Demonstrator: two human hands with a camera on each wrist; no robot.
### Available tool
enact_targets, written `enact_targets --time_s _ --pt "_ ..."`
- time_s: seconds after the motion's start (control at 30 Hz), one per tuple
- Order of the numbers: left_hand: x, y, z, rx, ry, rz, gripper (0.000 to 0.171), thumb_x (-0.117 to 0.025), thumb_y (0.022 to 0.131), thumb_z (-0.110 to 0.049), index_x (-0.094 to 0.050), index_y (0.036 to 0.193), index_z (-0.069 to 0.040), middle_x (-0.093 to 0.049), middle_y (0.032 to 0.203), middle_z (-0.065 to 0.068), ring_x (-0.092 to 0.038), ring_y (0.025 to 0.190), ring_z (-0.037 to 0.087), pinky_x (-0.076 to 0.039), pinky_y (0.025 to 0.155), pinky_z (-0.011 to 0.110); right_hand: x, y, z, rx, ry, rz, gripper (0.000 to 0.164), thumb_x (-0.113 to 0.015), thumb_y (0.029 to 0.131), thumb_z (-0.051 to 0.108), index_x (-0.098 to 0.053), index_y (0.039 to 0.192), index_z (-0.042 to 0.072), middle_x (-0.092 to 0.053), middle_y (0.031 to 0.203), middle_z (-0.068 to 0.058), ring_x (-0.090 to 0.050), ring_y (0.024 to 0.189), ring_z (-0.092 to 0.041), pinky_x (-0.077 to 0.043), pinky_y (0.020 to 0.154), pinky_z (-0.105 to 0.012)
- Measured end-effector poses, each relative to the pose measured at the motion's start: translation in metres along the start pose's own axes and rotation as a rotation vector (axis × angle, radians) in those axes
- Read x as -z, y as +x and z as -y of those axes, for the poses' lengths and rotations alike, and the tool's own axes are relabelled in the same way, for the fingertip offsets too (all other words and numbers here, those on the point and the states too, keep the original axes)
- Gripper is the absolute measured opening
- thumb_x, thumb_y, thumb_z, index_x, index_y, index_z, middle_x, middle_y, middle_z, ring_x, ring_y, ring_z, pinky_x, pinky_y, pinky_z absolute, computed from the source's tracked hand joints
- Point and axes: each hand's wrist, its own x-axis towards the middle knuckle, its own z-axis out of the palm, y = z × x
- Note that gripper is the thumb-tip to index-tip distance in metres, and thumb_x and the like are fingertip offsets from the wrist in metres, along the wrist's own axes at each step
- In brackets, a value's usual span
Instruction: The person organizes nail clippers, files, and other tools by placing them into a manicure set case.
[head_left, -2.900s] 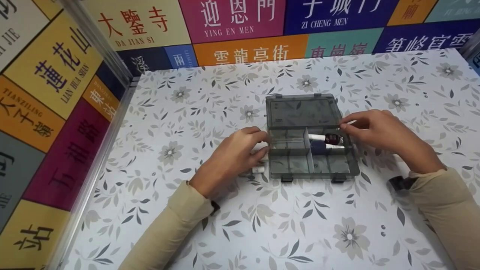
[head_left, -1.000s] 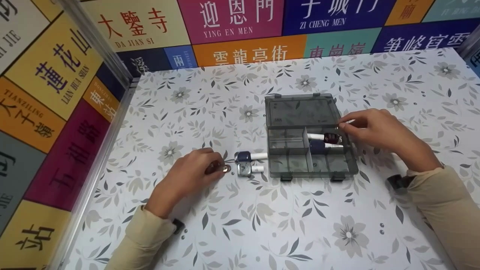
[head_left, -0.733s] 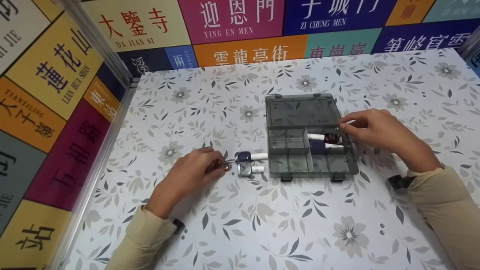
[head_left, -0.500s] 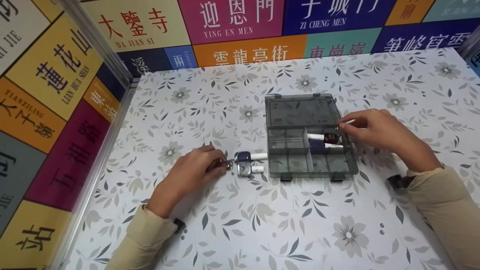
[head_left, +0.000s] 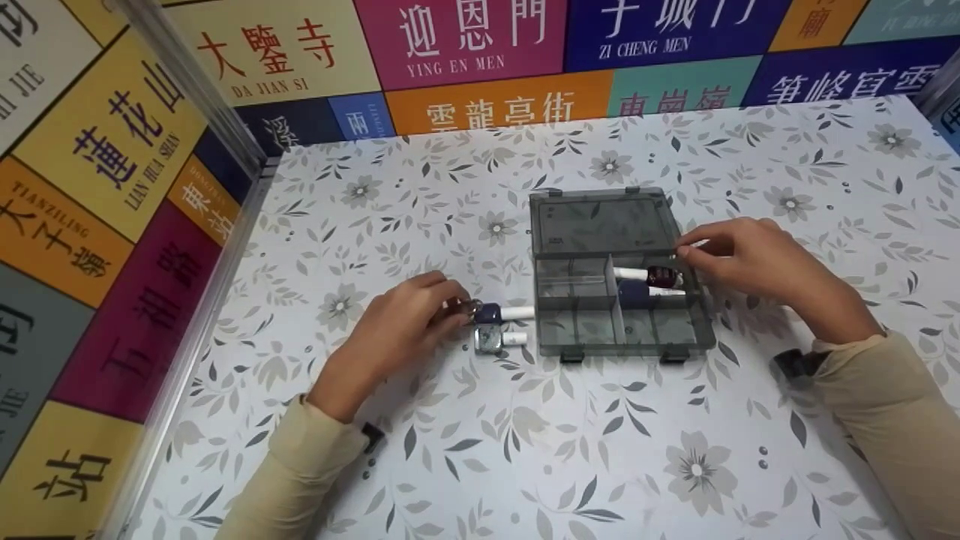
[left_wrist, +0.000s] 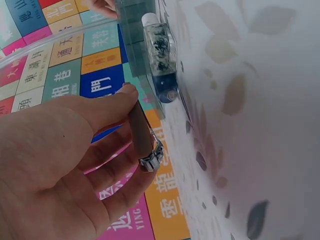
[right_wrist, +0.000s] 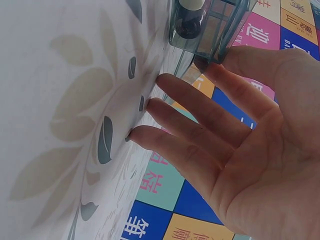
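In the head view my left hand (head_left: 409, 315) is left of the box, just beside two nail polish bottles on the table. One is dark blue (head_left: 489, 313), the other clear with glitter (head_left: 489, 340). In the left wrist view, thumb and fingers pinch a narrow brown item (left_wrist: 141, 132) with a shiny silver end; its kind is unclear. A smoky translucent compartment box (head_left: 581, 330) stands with its lid laid back. Inside are a dark red polish bottle (head_left: 661, 276) and a dark blue one (head_left: 634, 293). My right hand (head_left: 757, 259) pinches the box's right edge near the hinge.
White tabletop (head_left: 420, 457) with a grey leaf and flower print lies beneath everything. Colourful panels with Chinese characters (head_left: 480, 45) stand along the back and left edges. Dark wrist devices show below both beige sleeves (head_left: 300, 465).
My left hand withdrew leftward from the box, then picked up or handled the brown-silver item; just now it shifted right and slightly away, toward the blue bottle. The right hand stayed put.
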Motion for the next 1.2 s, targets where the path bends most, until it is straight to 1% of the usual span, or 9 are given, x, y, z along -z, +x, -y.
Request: enact_targets --time_s 0.07,0.2,0.37,0.5,0.67,0.83,0.93,1.07,1.2 --pt "0.000 0.004 -0.003 -0.021 0.003 -0.008 0.018 -0.076 0.103 -0.028 -0.078 0.118 -0.018 -0.071 0.109 -0.002 -0.070 0.098 0.016 -0.063 0.083 0.037 0.000 0.000 0.000 0.005 0.000 0.000 0.036 -0.064 0.109 0.041 -0.077 0.135 0.018 -0.082 0.118 -0.017 -0.079 0.091 -0.025 -0.055 0.068 -0.036" --pt "-0.001 0.010 -0.008 -0.043 -0.011 -0.023 0.018 -0.076 0.103 -0.029 -0.078 0.117 -0.018 -0.071 0.108 -0.002 -0.070 0.097 0.016 -0.063 0.084 0.036 0.000 0.000 0.000 -0.001 -0.001 -0.005 0.034 -0.065 0.109 0.040 -0.078 0.133 0.019 -0.082 0.117 -0.016 -0.079 0.089 -0.023 -0.055 0.066 -0.035" --pt "-0.003 0.020 -0.018 -0.054 0.001 -0.034 0.018 -0.076 0.102 -0.030 -0.078 0.117 -0.019 -0.071 0.107 -0.002 -0.070 0.096 0.016 -0.062 0.084 0.035 -0.001 0.001 -0.001 0.000 -0.001 -0.002 0.034 -0.065 0.109 0.039 -0.077 0.134 0.018 -0.082 0.117 -0.016 -0.080 0.097 -0.030 -0.056 0.074 -0.039" --pt "-0.006 0.031 -0.028 -0.086 0.030 -0.029 0.016 -0.076 0.103 -0.030 -0.078 0.115 -0.019 -0.072 0.107 -0.003 -0.072 0.096 0.015 -0.063 0.082 0.036 -0.001 0.002 -0.002 -0.001 0.000 -0.005 0.034 -0.066 0.109 0.037 -0.078 0.134 0.018 -0.082 0.118 -0.017 -0.080 0.103 -0.033 -0.056 0.080 -0.040" --pt "-0.009 0.044 -0.039 -0.140 0.072 -0.031 0.017 -0.073 0.105 -0.033 -0.077 0.114 -0.018 -0.072 0.107 -0.001 -0.072 0.093 0.016 -0.063 0.077 0.037 -0.001 0.002 -0.002 0.003 -0.004 -0.009 0.033 -0.066 0.109 0.037 -0.078 0.133 0.019 -0.082 0.117 -0.016 -0.080 0.104 -0.033 -0.056 0.080 -0.040" --pt "-0.011 0.054 -0.049 -0.173 0.065 -0.030 0.017 -0.072 0.106 -0.032 -0.077 0.115 -0.019 -0.071 0.108 -0.001 -0.071 0.094 0.016 -0.062 0.075 0.038 0.000 0.001 0.000 -0.001 -0.008 -0.007 0.033 -0.065 0.109 0.037 -0.078 0.133 0.020 -0.082 0.118 -0.015 -0.080 0.101 -0.030 -0.055 0.078 -0.038" --pt "-0.013 0.061 -0.055 -0.178 0.060 -0.017 0.016 -0.072 0.106 -0.032 -0.075 0.113 -0.018 -0.070 0.107 -0.001 -0.069 0.093 0.016 -0.061 0.075 0.037 0.001 0.000 0.001 -0.011 0.007 0.006 0.033 -0.065 0.109 0.037 -0.077 0.134 0.020 -0.082 0.119 -0.016 -0.078 0.087 -0.025 -0.057 0.064 -0.038" --pt "-0.015 0.068 -0.063 -0.182 0.065 0.008 0.017 -0.071 0.106 -0.034 -0.073 0.112 -0.018 -0.069 0.109 -0.002 -0.069 0.095 0.015 -0.061 0.077 0.036 0.002 -0.002 0.001 -0.026 0.032 0.027 0.035 -0.063 0.110 0.039 -0.075 0.137 0.020 -0.080 0.122 -0.019 -0.072 0.074 -0.020 -0.054 0.046 -0.041" --pt "-0.017 0.072 -0.069 -0.198 0.075 0.019 0.018 -0.070 0.107 -0.034 -0.073 0.116 -0.019 -0.069 0.112 -0.002 -0.069 0.097 0.015 -0.063 0.079 0.036 0.002 -0.002 0.000 -0.032 0.037 0.033 0.037 -0.063 0.110 0.042 -0.075 0.137 0.020 -0.080 0.123 -0.019 -0.072 0.073 -0.020 -0.054 0.046 -0.041"
